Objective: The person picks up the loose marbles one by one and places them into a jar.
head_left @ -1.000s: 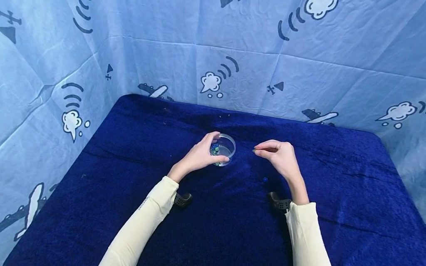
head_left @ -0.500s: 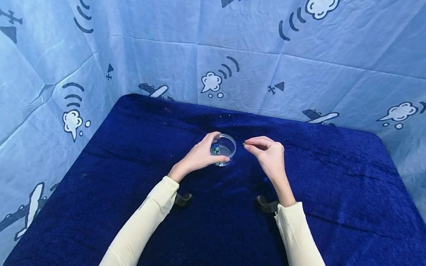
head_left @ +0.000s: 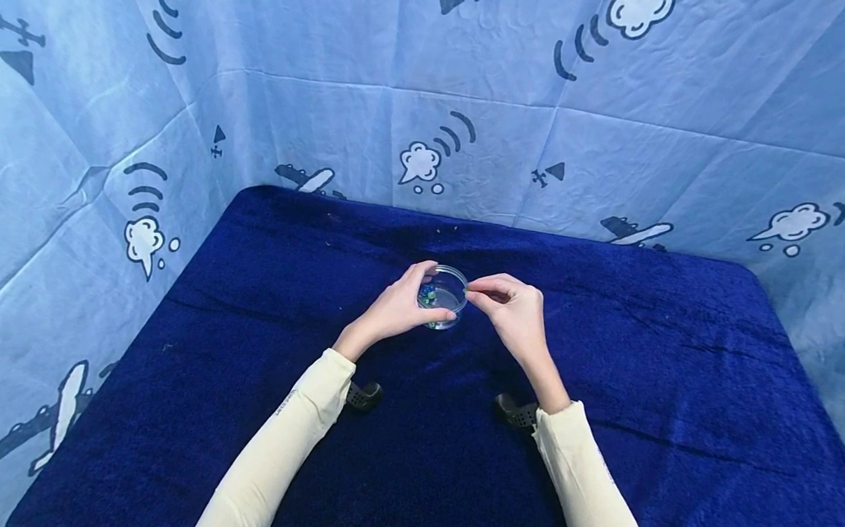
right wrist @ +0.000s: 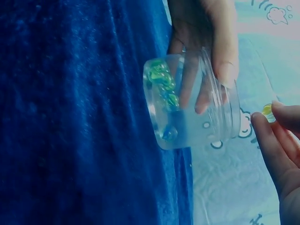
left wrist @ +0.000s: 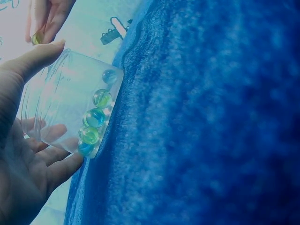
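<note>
A clear plastic jar (head_left: 449, 299) stands on the blue cloth, with my left hand (head_left: 394, 304) curled round its left side. Several green and blue glass marbles (left wrist: 95, 117) lie at the jar's bottom. My right hand (head_left: 514, 310) is at the jar's right rim in the head view. Between its thumb and fingertips it pinches a yellow-green marble (right wrist: 267, 109). In the right wrist view this marble is held just off the jar's mouth, above the rim.
Dark blue velvety cloth (head_left: 655, 340) covers the table. A light blue curtain (head_left: 483, 61) printed with clouds and planes hangs behind and to the sides. Dark perforated wrist mounts (head_left: 365, 396) show beside the cuffs. Small specks lie near the table's back edge.
My right hand has moved left with the marble, from well right of the jar to its rim. A blue marble on the cloth is now hidden behind the right forearm. The left hand stays still.
</note>
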`<state>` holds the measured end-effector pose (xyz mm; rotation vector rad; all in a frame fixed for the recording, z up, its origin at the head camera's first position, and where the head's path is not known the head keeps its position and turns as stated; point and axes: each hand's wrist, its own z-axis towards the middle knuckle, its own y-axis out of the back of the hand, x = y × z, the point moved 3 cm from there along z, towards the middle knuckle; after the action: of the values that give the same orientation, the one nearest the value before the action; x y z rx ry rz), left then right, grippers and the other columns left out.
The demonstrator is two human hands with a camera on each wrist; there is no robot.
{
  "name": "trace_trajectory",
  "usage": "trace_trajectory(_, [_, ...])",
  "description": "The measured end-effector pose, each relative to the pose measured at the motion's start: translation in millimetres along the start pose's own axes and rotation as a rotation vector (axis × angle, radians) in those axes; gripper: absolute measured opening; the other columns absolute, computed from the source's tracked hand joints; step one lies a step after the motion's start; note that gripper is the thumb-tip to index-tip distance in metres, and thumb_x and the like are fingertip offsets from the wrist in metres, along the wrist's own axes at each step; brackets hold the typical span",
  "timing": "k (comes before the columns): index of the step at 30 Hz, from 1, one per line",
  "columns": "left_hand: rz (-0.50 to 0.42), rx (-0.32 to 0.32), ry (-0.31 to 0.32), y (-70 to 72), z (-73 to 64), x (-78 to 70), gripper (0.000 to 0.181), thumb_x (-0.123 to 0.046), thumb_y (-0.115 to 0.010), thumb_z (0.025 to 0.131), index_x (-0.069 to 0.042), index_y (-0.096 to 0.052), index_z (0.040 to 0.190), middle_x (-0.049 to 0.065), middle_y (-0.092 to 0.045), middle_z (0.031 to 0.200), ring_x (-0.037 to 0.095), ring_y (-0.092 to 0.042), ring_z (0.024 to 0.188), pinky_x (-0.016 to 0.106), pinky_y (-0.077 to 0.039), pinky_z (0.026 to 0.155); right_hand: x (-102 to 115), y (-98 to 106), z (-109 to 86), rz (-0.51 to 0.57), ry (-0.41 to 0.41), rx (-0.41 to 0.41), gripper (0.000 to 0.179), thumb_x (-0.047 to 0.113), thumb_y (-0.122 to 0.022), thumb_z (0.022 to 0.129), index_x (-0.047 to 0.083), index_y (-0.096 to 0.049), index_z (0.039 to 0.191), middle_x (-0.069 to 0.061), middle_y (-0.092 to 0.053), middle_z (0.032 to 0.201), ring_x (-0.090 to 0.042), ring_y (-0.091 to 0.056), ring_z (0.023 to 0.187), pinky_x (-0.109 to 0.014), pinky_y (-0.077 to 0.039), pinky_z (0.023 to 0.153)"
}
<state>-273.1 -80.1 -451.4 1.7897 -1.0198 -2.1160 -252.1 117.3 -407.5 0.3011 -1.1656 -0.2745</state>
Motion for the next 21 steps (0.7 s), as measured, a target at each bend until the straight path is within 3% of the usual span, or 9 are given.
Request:
trace_trajectory(8, [0.012,0.001,0.003,0.7,-0.4,-1.1,0.091,-0.040,-0.082,0.088,-0.007,-0.034,0.157,0.014,-0.047,0.153,0.032,-0.053,0.134,0.047,-0.043,0.110,1,-8,-2.1,-0.026,0.039,-0.010,0.005,-0.002,-0.082,0.085,-0.002,-0.081,0.090,-0.013,-0.077,0.092,-0.023,-0.072,0.086,-0.011,-0.052,0.075])
trace_trajectory(21, [0.037,-0.005,0.007,-0.4,1.0,1.6,0.091,-0.043,-0.081,0.088,-0.008,-0.034,0.157,0.013,-0.048,0.152,0.032,-0.055,0.131,0.048,-0.043,0.109,1,-19,-5.6,-0.064,0.078,-0.015,0.006,-0.003,-0.081,0.086,-0.004,-0.080,0.091,-0.012,-0.076,0.092,-0.023,-0.073,0.084,-0.009,-0.050,0.073])
